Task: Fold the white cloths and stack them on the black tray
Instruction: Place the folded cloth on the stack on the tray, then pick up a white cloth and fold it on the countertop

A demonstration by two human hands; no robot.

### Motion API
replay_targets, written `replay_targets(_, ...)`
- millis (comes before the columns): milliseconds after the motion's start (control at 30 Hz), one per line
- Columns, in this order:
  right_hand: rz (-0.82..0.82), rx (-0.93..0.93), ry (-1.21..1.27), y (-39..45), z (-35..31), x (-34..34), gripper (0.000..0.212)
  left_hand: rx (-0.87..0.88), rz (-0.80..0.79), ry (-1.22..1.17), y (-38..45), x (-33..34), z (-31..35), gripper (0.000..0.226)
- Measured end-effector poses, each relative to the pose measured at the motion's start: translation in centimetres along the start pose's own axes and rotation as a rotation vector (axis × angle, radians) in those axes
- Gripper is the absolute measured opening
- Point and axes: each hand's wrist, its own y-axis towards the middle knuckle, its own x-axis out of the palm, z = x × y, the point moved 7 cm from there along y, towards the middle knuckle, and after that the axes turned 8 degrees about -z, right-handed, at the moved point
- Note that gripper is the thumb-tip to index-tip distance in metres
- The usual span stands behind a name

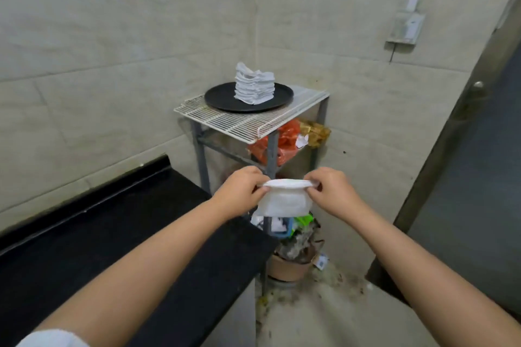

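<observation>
tiled corner, wire rack (225,118) bearing black tray (220,97); left hand (239,194) and right hand (331,194) pinch white cloth (284,201).

A white wire shelf (225,117) tops a grey metal rack in the corner. On it, toward twelve o'clock, sits a round black tray (220,98) bearing a stack of folded white cloths (254,87). A black surface (112,234) runs off toward eight o'clock. The floor (324,313) below is littered.

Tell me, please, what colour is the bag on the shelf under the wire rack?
The bag is orange-red, seen in the head view, below the wire rack.
</observation>
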Motion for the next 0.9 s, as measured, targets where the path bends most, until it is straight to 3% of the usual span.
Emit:
replay_targets(200, 0.041, -0.115, -0.045, 15.2, 3.3, -5.2, 0.022, -0.036, 0.126, 0.042, 13.7, -4.9, -4.6, 0.027)
replay_targets(433, 0.088, -0.252, -0.099, 31.3, 4.4, -12.1, 0.025, -0.205, 0.327, 0.059, 26.5, -14.2, -10.0, 0.025)
replay_targets(600, 0.107, -0.316, 0.151, 42.0, 5.4, -14.8, 0.024, -0.365, 0.542, -0.210, 33.1, -18.5, -13.6, 0.020)
replay_targets(733, 0.178, -0.431, 0.264, 50.2, 6.4, -15.6, 0.023, -0.489, 0.714, -0.033, 38.1, -21.9, -14.9, 0.023)
replay_targets(800, 0.177, -0.484, 0.275, 53.8, 7.3, -14.9, 0.023, -0.539, 0.733, 0.019, 40.3, -21.9, -15.9, 0.026)
replay_targets(900, 0.038, -0.501, 0.297, 57.3, 9.6, -10.7, 0.026, -0.617, 0.622, 0.009, 42.5, -18.4, -17.8, 0.027)
